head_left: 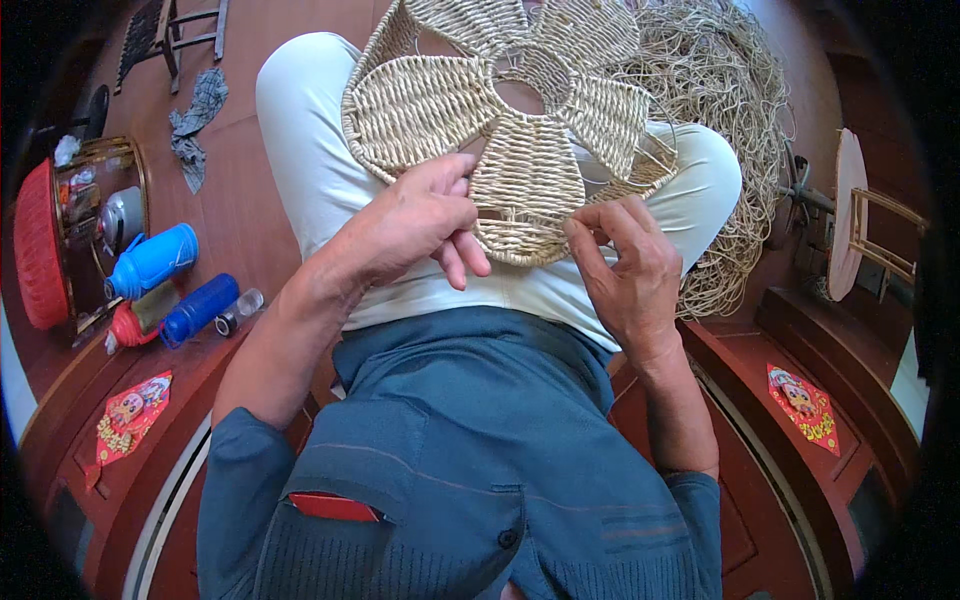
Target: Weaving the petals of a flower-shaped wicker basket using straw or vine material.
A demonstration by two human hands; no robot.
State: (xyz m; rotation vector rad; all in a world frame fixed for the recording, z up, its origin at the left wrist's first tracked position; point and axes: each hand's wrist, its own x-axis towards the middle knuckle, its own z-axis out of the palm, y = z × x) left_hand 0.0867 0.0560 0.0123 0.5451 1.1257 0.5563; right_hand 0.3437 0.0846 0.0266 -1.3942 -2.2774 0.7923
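A woven natural-fibre piece (525, 150) with petal-shaped panels round a ring-like centre rests on my lap, with loose strands at its right side. My left hand (440, 210) is at the left edge of the bottom petal, index finger touching near the weave and the other fingers apart, hanging below. My right hand (620, 260) pinches at the lower right rim of that petal, beside a gap in the weaving; whatever fine strand may be between the fingertips is too small to make out.
A heap of loose cord (740, 100) lies behind my right knee. At left are a red-sided basket (40, 240), bottles (195, 310) and a grey cloth (190, 135). A small chair (180, 40) stands at upper left, a round board on a frame (850, 210) at right.
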